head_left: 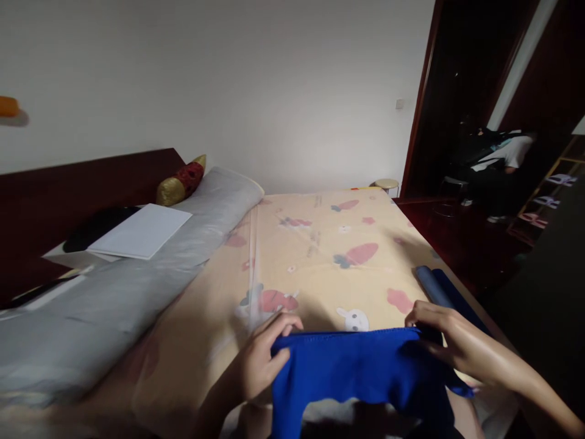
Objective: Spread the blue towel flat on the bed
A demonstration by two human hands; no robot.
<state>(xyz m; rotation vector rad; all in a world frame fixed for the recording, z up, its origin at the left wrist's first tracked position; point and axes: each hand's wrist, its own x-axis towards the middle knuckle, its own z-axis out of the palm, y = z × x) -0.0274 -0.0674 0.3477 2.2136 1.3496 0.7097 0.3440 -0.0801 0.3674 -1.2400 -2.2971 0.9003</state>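
Observation:
A bright blue garment (351, 366) hangs stretched between my two hands over the near end of the bed. Its stitched upper edge runs almost straight across, and fabric drops at both sides. My left hand (265, 356) grips the left corner, with thumb in front and fingers behind the edge. At the opposite corner, my right hand (441, 335) pinches the cloth with its fingers curled over the top. The garment's lower part leaves the frame, so its exact kind is unclear. To the right lie two rolled or folded cloths, one lighter blue (434, 286) and one dark blue (461, 299).
A patterned sheet (315, 244) covers the bed. Along the left runs a grey pillow or bolster (183, 280) bearing a white flat board (144, 230). Behind it are a red-gold cushion (185, 180) and the dark headboard (91, 174). A stool (386, 183), another person (507, 155) and a shoe rack (543, 195) stand beyond.

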